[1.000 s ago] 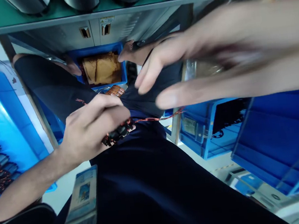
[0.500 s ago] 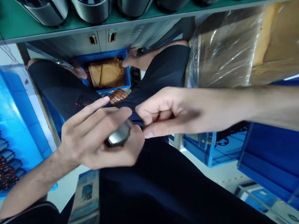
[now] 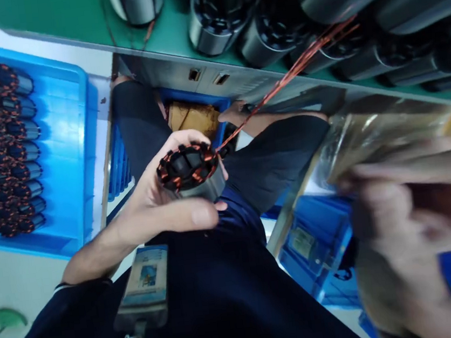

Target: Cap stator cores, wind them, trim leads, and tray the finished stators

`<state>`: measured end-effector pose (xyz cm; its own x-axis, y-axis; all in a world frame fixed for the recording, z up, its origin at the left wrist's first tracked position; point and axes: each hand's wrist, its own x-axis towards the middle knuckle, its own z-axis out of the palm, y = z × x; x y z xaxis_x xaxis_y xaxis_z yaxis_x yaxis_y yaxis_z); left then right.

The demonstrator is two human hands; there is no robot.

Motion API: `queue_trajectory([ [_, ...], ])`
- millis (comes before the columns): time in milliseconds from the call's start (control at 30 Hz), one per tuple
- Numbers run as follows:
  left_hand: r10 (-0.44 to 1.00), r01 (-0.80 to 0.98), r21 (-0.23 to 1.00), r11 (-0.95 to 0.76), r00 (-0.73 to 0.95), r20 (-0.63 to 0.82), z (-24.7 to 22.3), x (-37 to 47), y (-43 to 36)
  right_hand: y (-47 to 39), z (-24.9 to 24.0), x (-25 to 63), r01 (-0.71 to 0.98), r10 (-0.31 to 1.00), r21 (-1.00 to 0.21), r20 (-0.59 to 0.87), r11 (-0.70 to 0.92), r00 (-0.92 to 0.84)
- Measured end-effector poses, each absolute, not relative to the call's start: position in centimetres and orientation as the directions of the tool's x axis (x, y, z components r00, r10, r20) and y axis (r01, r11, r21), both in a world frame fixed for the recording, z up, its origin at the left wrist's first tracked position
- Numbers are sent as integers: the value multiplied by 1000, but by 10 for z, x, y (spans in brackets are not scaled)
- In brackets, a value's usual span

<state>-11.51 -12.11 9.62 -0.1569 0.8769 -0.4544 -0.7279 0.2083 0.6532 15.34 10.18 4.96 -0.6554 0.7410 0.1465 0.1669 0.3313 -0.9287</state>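
My left hand point(image 3: 173, 213) is wrapped round a motor stator point(image 3: 205, 185), a silvery metal cylinder with black slots and copper windings at its upturned end. From the stator's right edge a bundle of copper wires point(image 3: 266, 96) stretches up and to the right, passing in front of the bench. My right hand point(image 3: 413, 212) is off to the right, apart from the stator and heavily smeared by motion. Its fingers look bent, but whether anything is between them is unclear.
Several metal cylinders point(image 3: 210, 38) stand along the green bench point(image 3: 50, 26). A blue tray point(image 3: 59, 155) at left holds rows of wound stators point(image 3: 22, 135). Between the feet lies a blue bin point(image 3: 224, 104) with brown material; clear plastic wrap point(image 3: 340, 139) and blue bins point(image 3: 312, 284) are at right.
The stator has turned so its wound end faces up, and its copper wires now show stretched out. My right hand has moved away from my left, to the right. The view has shifted.
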Motion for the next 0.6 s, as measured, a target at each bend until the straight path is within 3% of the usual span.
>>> queue_trajectory([
  [33, 857, -751, 633, 189, -189, -480, 99, -115, -120, 83, 51, 139, 72, 709, -944, 191, 323, -679],
  [100, 791, -757, 637, 149, -295, -536, 105, -112, -115, 47, 57, 112, -32, 642, -990, 114, 139, -758],
  [200, 732, -723, 684, 95, -415, -540, 112, -110, -109, 12, 73, 84, -28, 558, -997, -19, -74, -830],
  [433, 667, -728, 684, 47, -486, -564, 114, -114, -114, 7, 93, 67, 151, 560, -982, -188, -113, -807],
  [600, 670, -774, 633, 5, -467, -577, 114, -119, -123, 4, 97, 52, 157, 502, -971, -228, -180, -834],
])
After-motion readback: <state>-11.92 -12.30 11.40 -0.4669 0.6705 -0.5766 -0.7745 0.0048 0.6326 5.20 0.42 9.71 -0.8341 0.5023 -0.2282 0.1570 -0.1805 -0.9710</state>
